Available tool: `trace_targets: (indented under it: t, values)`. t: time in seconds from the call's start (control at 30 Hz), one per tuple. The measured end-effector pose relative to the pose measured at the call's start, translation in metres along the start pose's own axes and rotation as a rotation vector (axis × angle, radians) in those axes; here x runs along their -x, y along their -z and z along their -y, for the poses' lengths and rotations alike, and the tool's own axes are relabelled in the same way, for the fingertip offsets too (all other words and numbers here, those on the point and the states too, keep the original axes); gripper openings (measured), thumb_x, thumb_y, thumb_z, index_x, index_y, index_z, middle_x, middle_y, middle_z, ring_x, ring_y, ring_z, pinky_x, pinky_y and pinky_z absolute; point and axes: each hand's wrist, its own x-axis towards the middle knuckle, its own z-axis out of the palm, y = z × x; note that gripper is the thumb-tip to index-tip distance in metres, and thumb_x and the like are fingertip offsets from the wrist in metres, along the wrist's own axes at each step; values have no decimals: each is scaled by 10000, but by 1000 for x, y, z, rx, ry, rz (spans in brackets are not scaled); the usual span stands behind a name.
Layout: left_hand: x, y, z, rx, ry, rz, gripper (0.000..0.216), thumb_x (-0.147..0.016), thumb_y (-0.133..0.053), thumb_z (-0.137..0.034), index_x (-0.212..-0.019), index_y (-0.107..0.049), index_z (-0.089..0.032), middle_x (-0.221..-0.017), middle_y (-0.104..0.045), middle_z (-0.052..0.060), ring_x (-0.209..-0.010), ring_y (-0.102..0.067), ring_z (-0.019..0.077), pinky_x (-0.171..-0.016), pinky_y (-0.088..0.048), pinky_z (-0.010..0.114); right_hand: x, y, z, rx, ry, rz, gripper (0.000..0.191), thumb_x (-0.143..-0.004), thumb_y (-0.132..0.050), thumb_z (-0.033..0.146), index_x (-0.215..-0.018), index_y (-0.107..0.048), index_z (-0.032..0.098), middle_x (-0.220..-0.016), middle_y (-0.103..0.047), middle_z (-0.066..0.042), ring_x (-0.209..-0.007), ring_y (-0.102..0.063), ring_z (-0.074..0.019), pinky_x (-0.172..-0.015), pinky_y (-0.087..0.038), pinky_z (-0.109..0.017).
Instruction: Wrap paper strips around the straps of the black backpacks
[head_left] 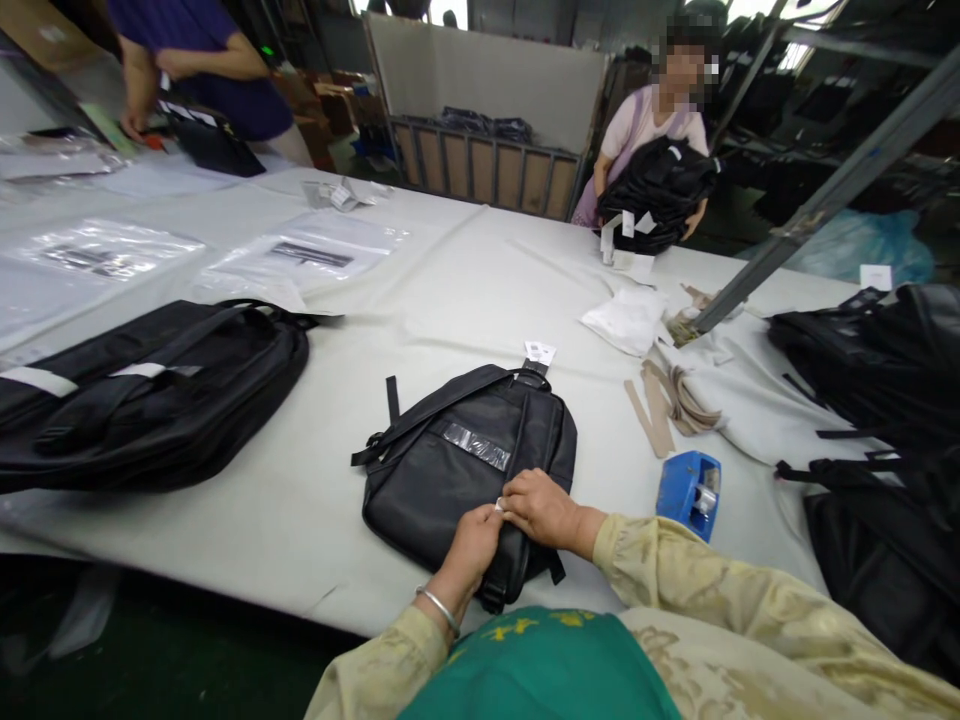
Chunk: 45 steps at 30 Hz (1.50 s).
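A black backpack (pixel 427 485) lies flat on the white-covered table before me, its shoulder straps upward. A paper tag (pixel 539 351) sticks out at its top, and a strip of clear shiny plastic (pixel 476 445) crosses its middle. My left hand (pixel 474 540) and my right hand (pixel 541 508) meet over a strap at the near side, fingers closed. Between the fingertips shows a small white piece (pixel 499 505); its kind is too small to tell. Both hands pinch it, and the right hand rests against the strap.
Stacked black backpacks (pixel 172 390) lie to the left, more bags (pixel 885 520) to the right. A blue tape dispenser (pixel 688 492), tan strips (pixel 660 400) and clear plastic bags (pixel 300 250) are on the table. A metal post (pixel 810 215) slants at right. Two co-workers handle black bags across the table.
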Motion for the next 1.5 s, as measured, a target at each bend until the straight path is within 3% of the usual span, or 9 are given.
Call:
trace_targets:
  t: [0.27, 0.37, 0.5, 0.63, 0.73, 0.87, 0.97, 1.37, 1.5]
  values:
    - [1, -10, -2, 445, 175, 81, 336, -672, -731, -398, -815, -734, -94, -756, -725, 80, -733, -626, 191, -700, -475, 291, 16, -22, 20, -345, -438, -205, 120, -821, -603, 136, -903, -687, 162, -975, -694, -63, -965, -582, -192, -898, -405, -317]
    - [1, -16, -4, 447, 257, 88, 317, -616, -794, -360, -776, -732, -93, -719, -726, 85, -710, -642, 189, -677, -486, 280, 17, -20, 25, -357, -536, -258, 263, -811, -610, 165, -1071, -648, 170, -1007, -688, -65, -1000, -573, -212, -920, -391, -353]
    - [-1, -14, -8, 462, 368, 185, 279, -613, -796, -304, -779, -722, -92, -742, -735, 110, -720, -671, 215, -678, -518, 307, 24, -14, 31, -379, -532, -312, 510, -800, -617, 158, -1300, -516, 162, -1031, -686, -68, -1028, -568, -216, -965, -370, -387]
    - [-6, -7, -14, 385, 377, 155, 221, -619, -780, -235, -777, -714, -95, -738, -737, 94, -701, -672, 201, -669, -526, 298, 47, -2, 32, -421, -484, -402, 446, -789, -631, 160, -1232, -581, 169, -1117, -673, -83, -1085, -559, -209, -969, -388, -353]
    - [-10, -4, -18, 338, 362, 138, 205, -627, -775, -219, -776, -711, -93, -726, -736, 83, -686, -667, 188, -690, -531, 297, 64, -1, 38, -462, -775, -492, 163, -849, -580, 226, -948, -682, 146, -967, -694, -88, -935, -601, -191, -853, -438, -308]
    - [-9, -5, -18, 305, 352, 156, 178, -650, -763, -204, -779, -705, -96, -739, -735, 83, -685, -665, 179, -701, -539, 292, 64, -12, 49, -859, -1142, -325, 328, -904, -526, 326, -651, -628, 143, -541, -575, 2, -527, -530, -115, -544, -395, -225]
    - [-8, -6, -18, 302, 368, 240, 181, -693, -732, -204, -844, -705, -108, -791, -742, 93, -726, -680, 190, -719, -553, 299, 51, -15, 53, -1122, -1276, -364, 299, -887, -556, 321, -644, -599, 151, -437, -462, 51, -404, -415, -84, -424, -301, -202]
    - [-12, -2, -20, 235, 470, 331, 245, -726, -718, -193, -949, -647, -122, -755, -729, 83, -655, -690, 201, -639, -562, 319, 42, -16, 40, -1165, -1318, -380, 304, -762, -667, 331, -568, -497, 172, -434, -356, 84, -409, -337, -70, -400, -243, -205]
    - [-10, -7, -20, 103, 297, 263, 319, -701, -748, -256, -962, -638, -108, -738, -721, 70, -625, -668, 179, -604, -530, 285, 38, -18, 39, -1059, -1326, -422, 297, -717, -699, 269, -539, -486, 162, -472, -333, 88, -467, -292, -57, -425, -197, -212]
